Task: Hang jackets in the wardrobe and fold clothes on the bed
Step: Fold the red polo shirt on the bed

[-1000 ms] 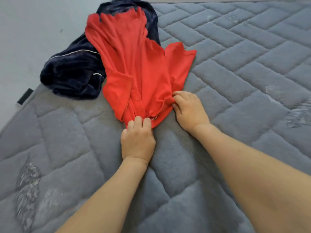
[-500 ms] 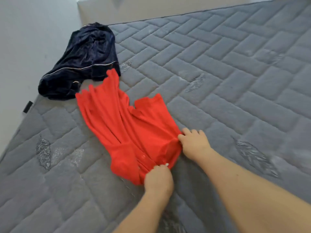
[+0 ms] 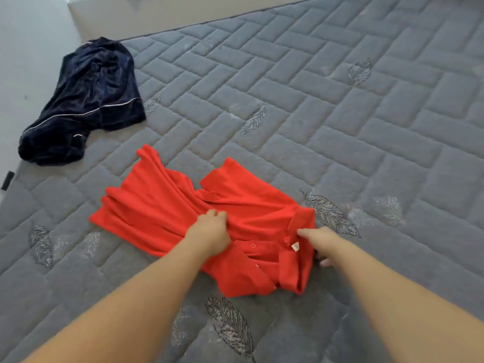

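The red polo shirt (image 3: 167, 213) lies rumpled on the grey mattress (image 3: 366, 142); I bunch its middle in my left hand (image 3: 209, 231), while my right hand (image 3: 318, 242) pinches the collar edge. Best practice, I judge: draw the shoulders apart and flatten before folding.

Single head-worn wide-angle view, angled steeply down across the bed (image 3: 340, 106) from close range. Forearms enter from 6 o'clock; wall edge at 11 o'clock, apparently distorted.

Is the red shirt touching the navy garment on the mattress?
Apart. The head view shows bare grey mattress between the red shirt and the navy garment.
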